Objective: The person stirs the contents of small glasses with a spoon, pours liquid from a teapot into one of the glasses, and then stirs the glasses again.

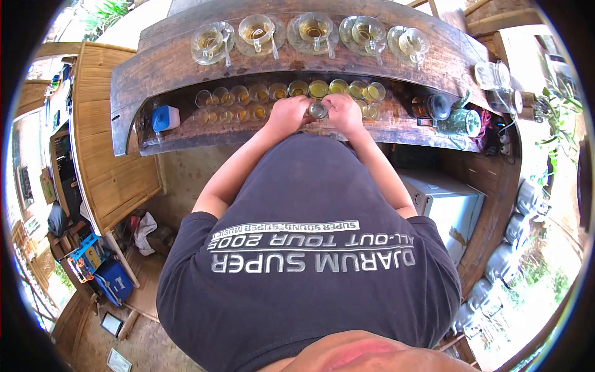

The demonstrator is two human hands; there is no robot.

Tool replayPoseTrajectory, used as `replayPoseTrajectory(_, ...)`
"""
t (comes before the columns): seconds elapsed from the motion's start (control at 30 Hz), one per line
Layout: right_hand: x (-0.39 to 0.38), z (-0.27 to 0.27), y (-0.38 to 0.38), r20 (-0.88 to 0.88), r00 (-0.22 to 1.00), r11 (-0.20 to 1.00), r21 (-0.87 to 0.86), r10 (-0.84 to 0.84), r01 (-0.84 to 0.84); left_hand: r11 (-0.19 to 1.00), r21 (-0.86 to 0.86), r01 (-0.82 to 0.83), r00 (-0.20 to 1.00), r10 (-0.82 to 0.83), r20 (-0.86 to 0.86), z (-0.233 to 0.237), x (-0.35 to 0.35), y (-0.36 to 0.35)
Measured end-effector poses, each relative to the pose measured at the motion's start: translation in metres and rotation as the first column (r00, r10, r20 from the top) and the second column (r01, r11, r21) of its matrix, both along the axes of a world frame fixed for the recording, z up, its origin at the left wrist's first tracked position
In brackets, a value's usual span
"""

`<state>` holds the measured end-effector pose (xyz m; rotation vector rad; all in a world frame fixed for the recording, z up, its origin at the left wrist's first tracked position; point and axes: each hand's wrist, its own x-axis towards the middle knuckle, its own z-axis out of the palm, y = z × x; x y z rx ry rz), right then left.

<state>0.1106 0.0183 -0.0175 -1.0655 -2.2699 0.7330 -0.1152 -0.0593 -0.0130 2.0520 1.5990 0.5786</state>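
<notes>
My left hand point(290, 115) and my right hand point(343, 113) meet at the lower shelf of the wooden counter, close to my body. Between them is a small round glass point(318, 111), seen from above, with the fingers of both hands closed around its sides. What is inside it is too small to make out. Just beyond my hands stand rows of small glasses point(259, 93), several holding amber or yellow-green liquid point(318, 88). My hands partly hide the nearer row.
Along the raised wooden counter point(180, 71) stand several clear glass cups point(255, 29) on saucers with spoons. A blue-and-white box point(165, 118) sits at left. Glass jugs point(465, 123) and a jar point(493, 75) stand at right. Below is a white cabinet point(447, 203).
</notes>
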Motion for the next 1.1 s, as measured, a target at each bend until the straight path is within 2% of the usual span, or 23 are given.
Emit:
replayPoseTrajectory(0.07, -0.0012, 0.0024, -0.0001, 0.009, 0.998, 0.998, 0.006, -0.059, 0.059, 1.0, 0.004, -0.003, 1.0, 0.003, 0.004, -0.0006, 0.0003, -0.001)
replayPoseTrajectory(0.13, -0.0033, -0.0008, -0.0013, -0.046, 0.996, 0.997, 0.012, 0.071, -0.071, 1.0, 0.013, -0.008, 1.0, 0.007, 0.005, -0.0029, 0.0, 0.0002)
replayPoseTrajectory(0.17, -0.0016, -0.0013, -0.0025, -0.048, 0.996, 0.997, 0.012, 0.07, -0.07, 1.0, 0.018, -0.002, 1.0, 0.002, 0.003, -0.0038, -0.0002, -0.0001)
replayPoseTrajectory(0.23, 0.0014, 0.0023, -0.004, 0.039, 0.999, 0.999, -0.042, 0.03, -0.028, 1.0, 0.025, 0.0, 1.0, 0.0, 0.0, -0.002, -0.0014, 0.0005)
replayPoseTrajectory(0.37, -0.0002, 0.0, 0.0016, 0.001, 0.999, 0.999, 0.004, -0.052, 0.052, 1.0, 0.03, -0.009, 1.0, 0.009, 0.01, -0.0045, -0.0001, -0.0016)
replayPoseTrajectory(0.43, -0.0035, -0.0025, -0.0015, -0.05, 0.995, 0.996, 0.0, 0.088, -0.088, 0.999, 0.037, -0.009, 1.0, 0.009, 0.003, -0.0041, -0.0003, -0.0012)
replayPoseTrajectory(0.53, 0.0016, 0.0014, -0.0045, 0.035, 0.999, 1.0, -0.015, 0.028, -0.027, 1.0, 0.02, -0.008, 1.0, 0.008, -0.001, -0.0025, -0.0007, 0.0)
replayPoseTrajectory(0.67, -0.0007, 0.0002, -0.0007, -0.015, 0.999, 0.999, 0.018, -0.029, 0.029, 1.0, 0.028, -0.011, 1.0, 0.01, 0.015, -0.0022, 0.001, -0.0017)
replayPoseTrajectory(0.73, -0.0009, -0.0002, -0.0051, -0.013, 0.996, 0.996, -0.017, 0.087, -0.087, 0.999, 0.032, -0.006, 1.0, 0.006, 0.01, -0.0017, 0.0002, -0.0011)
replayPoseTrajectory(0.77, 0.0004, 0.0003, -0.0053, -0.014, 0.996, 0.996, -0.016, 0.087, -0.087, 0.999, 0.037, -0.003, 1.0, 0.003, 0.002, -0.0013, 0.0001, -0.0014)
replayPoseTrajectory(0.83, 0.0031, 0.006, -0.003, 0.075, 0.997, 0.999, -0.019, 0.028, -0.026, 0.999, 0.044, -0.003, 1.0, 0.003, -0.004, -0.0017, -0.0001, -0.0003)
replayPoseTrajectory(0.97, -0.0021, 0.0051, -0.0036, 0.003, 0.999, 0.999, 0.014, -0.037, 0.037, 1.0, 0.0, -0.009, 1.0, 0.009, 0.006, -0.0012, 0.0014, -0.0017)
replayPoseTrajectory(1.03, -0.0019, 0.0001, -0.0062, -0.018, 0.995, 0.995, 0.0, 0.097, -0.097, 1.0, 0.003, -0.008, 1.0, 0.008, 0.004, -0.0012, 0.0004, -0.0016)
replayPoseTrajectory(1.1, 0.0034, 0.0026, -0.0037, 0.02, 0.999, 0.999, -0.022, 0.048, -0.047, 0.999, 0.043, -0.006, 1.0, 0.006, -0.014, -0.0003, 0.0003, -0.0013)
